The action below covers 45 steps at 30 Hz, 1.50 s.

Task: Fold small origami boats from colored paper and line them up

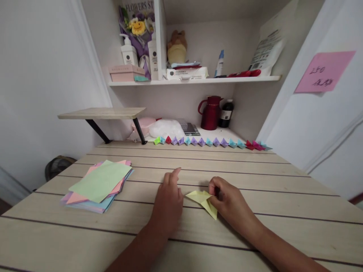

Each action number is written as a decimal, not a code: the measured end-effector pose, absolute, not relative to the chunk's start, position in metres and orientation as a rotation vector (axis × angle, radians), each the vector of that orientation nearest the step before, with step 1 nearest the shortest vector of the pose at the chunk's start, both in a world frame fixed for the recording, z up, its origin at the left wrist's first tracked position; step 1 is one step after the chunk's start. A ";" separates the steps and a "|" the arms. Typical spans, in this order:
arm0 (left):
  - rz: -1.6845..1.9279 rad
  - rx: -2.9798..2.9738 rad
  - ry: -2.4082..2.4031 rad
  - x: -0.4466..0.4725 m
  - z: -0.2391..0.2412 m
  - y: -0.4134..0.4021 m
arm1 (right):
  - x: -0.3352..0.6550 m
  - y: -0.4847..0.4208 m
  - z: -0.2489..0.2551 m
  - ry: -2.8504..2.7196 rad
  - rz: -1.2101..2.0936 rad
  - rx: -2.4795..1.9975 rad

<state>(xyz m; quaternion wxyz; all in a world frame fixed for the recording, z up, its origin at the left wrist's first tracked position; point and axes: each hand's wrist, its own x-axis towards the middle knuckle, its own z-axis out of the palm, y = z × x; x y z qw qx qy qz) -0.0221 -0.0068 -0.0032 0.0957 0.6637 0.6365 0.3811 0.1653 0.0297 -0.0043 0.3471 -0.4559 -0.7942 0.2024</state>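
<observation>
A folded yellow paper piece [203, 200] lies on the wooden table [255, 189] between my hands. My right hand [227, 200] pinches its right side, fingers closed on the paper. My left hand [168, 202] rests on the table just left of the paper, its index finger stretched out and lifted, holding nothing. A stack of coloured paper sheets [98, 185], pale green on top, lies to the left of my left hand.
A row of small folded paper shapes [210, 142] in green, red, purple and blue lines the table's far edge. Behind it stand a red jug [210, 112] and a dark bottle [227, 112]. A small raised shelf [103, 113] sits at the back left.
</observation>
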 end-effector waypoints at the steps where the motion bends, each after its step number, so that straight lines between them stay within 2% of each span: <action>1: 1.239 1.953 1.909 -0.022 -0.002 -0.008 | 0.166 0.031 -0.005 -2.063 0.515 -1.188; 3: 1.380 1.970 1.924 -0.020 0.002 -0.012 | 0.166 0.033 -0.007 -2.079 0.532 -1.202; 5: 1.367 2.014 1.943 -0.016 0.006 -0.017 | 0.165 0.034 -0.008 -2.082 0.559 -1.226; 13: 0.771 1.932 1.861 -0.005 0.008 -0.017 | 0.162 0.032 -0.006 -2.082 0.676 -1.204; 20: 0.763 1.926 1.599 0.002 -0.004 -0.013 | 0.159 0.030 -0.009 -2.190 0.577 -1.129; 33: 0.548 2.112 1.713 -0.001 -0.008 -0.019 | 0.171 0.025 -0.007 -2.280 0.667 -1.030; 45: 0.536 2.268 1.625 -0.003 -0.002 -0.026 | 0.183 0.032 -0.003 -2.422 0.633 -0.897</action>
